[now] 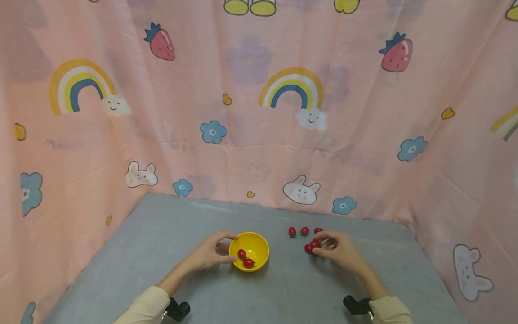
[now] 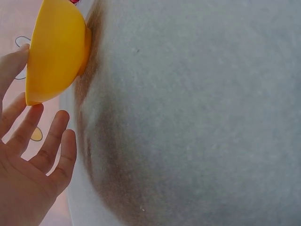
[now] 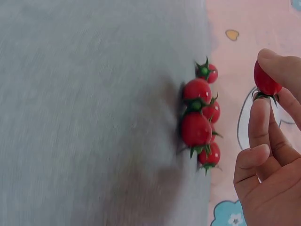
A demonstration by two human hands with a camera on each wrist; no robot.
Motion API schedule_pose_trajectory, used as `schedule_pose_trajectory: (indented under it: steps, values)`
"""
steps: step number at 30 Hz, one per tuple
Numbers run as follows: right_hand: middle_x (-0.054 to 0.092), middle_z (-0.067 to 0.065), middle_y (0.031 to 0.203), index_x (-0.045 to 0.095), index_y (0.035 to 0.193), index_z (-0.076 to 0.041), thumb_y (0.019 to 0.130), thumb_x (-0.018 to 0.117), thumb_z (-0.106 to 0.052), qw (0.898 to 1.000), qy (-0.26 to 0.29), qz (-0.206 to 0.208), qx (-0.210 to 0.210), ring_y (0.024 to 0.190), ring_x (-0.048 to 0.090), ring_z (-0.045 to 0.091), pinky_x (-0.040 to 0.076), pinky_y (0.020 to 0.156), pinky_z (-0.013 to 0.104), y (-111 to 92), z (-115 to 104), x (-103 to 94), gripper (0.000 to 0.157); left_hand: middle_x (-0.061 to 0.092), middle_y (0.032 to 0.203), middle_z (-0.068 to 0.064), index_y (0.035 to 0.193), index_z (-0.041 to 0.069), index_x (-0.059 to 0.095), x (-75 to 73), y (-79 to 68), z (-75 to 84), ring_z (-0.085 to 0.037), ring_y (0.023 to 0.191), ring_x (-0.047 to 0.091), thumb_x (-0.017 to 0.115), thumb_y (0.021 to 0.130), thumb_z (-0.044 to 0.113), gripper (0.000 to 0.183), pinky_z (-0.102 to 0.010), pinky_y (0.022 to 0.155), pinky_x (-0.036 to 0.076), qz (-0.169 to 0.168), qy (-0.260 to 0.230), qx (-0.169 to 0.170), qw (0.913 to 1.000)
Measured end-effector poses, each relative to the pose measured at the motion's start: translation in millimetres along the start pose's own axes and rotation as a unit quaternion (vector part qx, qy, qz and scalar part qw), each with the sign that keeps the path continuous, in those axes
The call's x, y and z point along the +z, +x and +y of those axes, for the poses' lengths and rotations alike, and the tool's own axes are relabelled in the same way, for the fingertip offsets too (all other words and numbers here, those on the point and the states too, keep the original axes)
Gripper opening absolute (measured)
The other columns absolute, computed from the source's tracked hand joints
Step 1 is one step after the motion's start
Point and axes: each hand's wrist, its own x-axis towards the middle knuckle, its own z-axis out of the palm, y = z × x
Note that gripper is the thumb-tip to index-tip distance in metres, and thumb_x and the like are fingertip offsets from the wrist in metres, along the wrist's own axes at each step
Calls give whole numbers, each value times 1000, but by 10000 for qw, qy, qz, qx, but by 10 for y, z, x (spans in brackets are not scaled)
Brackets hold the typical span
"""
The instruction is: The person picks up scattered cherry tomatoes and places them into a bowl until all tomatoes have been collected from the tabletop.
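Note:
A yellow bowl (image 1: 259,252) stands on the table with two red cherry tomatoes (image 1: 248,263) inside. My left hand (image 1: 208,253) holds the bowl's near-left side, thumb and forefinger spread along its rim; the other fingers stick out free in the left wrist view. To the right, my right hand (image 1: 337,246) pinches a cherry tomato (image 3: 265,80) between thumb and fingertips, its green stem end facing the fingers. The held fruit is raised over the table. Below and beside it lie several more cherry tomatoes (image 3: 196,129), with a row of them (image 1: 305,231) farther back.
The grey table (image 1: 279,292) ends at a pink patterned curtain (image 1: 243,171) at the back and sides. A black wrist-camera mount (image 1: 177,309) sits at the left cuff and a second mount (image 1: 357,305) at the right cuff.

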Motion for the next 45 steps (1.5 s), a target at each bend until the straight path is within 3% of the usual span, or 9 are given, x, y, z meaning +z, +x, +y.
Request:
schedule_pose_trajectory:
  steps: [8,17,23,26,33,45]
  values:
    - [68,1,96,73,111,-7,86,84,-18,10000,-27,19,75,79,62,23,50,65,28,131,-96,158,29,57,137,-12,134,9,61,-7,-9,10,-31,110,63,82,88,22,52,-44,90,56,0,-47,32,10000]
    - [71,2,99,73,111,-4,86,83,-14,9991,46,-73,-420,75,62,22,53,64,28,280,-193,328,28,56,138,-14,134,8,61,-5,-7,16,-31,109,64,82,88,23,52,-43,89,56,-23,-111,-33,9999]
    - [70,3,102,73,111,-5,88,82,-15,9994,61,-176,-302,80,61,25,54,70,30,342,-290,418,27,56,139,-14,134,7,60,-1,-9,25,-31,109,64,82,89,22,53,-42,88,56,-21,-96,-32,9999]
    - [70,8,105,72,113,0,88,81,-11,9992,162,-253,-271,83,60,29,53,72,29,353,-422,448,29,55,139,-15,135,6,59,-1,-11,26,-31,109,64,82,89,22,53,-41,88,56,-25,-95,-22,9999]
    - [69,4,103,72,114,-1,88,82,-12,9980,316,-446,-328,83,59,26,53,70,29,426,-376,588,30,55,139,-15,135,6,59,1,-10,29,-32,110,64,82,89,22,53,-42,89,56,-34,-96,-33,9999]
    - [69,1,103,73,113,-4,88,82,-16,9954,373,-800,-370,83,60,23,54,70,27,528,-496,819,29,55,139,-15,135,6,59,3,-7,35,-32,110,64,82,89,22,54,-42,89,56,-30,-86,-47,9999]
